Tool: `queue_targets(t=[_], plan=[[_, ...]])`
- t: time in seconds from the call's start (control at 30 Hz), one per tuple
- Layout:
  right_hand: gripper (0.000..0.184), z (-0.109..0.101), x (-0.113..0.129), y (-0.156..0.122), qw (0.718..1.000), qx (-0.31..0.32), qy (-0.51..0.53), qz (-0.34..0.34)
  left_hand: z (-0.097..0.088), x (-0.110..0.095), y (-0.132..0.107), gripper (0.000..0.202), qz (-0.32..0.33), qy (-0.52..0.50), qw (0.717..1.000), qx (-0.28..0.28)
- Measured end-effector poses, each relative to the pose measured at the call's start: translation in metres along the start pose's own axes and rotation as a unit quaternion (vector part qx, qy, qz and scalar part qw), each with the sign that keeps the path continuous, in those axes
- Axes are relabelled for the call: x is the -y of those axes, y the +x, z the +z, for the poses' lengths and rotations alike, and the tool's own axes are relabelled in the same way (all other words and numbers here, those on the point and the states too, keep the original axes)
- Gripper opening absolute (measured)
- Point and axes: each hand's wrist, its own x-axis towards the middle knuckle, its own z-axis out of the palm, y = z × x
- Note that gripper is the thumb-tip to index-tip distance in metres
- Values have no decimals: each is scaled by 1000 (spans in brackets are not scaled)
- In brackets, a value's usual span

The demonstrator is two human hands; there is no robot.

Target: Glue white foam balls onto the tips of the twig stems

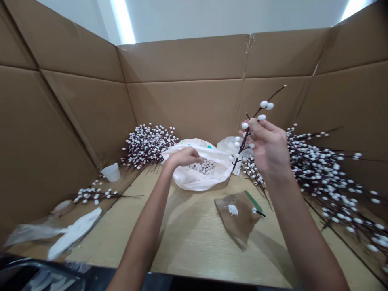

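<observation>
Raised in my right hand (269,141) is a dark brown berry branch (241,148), pinched between thumb and fingers. It stands tilted, with white berries along its twigs and a bare tip at upper right. My left hand (185,157) reaches over an open white plastic bag (194,184), fingers bent down and drawn together at the edge of the loose white berries (206,166) inside. Whatever those fingertips hold is too small to make out. Below the branch, a brown piece of cardboard (238,218) with a green edge bears a white smear and a small dark stick with a white, daubed end.
Bundles of white-berry branches lie at back left (148,145) and along the right (324,173). On the left are a white cup (111,173), a few branches (93,195), a tape roll (63,207) and a white cloth-like item (74,232). Cardboard walls (184,60) enclose the table.
</observation>
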Motion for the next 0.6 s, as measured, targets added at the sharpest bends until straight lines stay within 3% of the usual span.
queue_targets(t=[0.13,0.33,0.6], plan=[[11,3,4,-5,999,20,-24,-4,41,26,26,9,-36,46,998,0],[11,5,6,-7,997,41,-64,-17,96,50,43,17,-34,81,996,-36],[12,5,8,-6,994,44,-79,-61,121,60,56,23,-79,115,988,-69]])
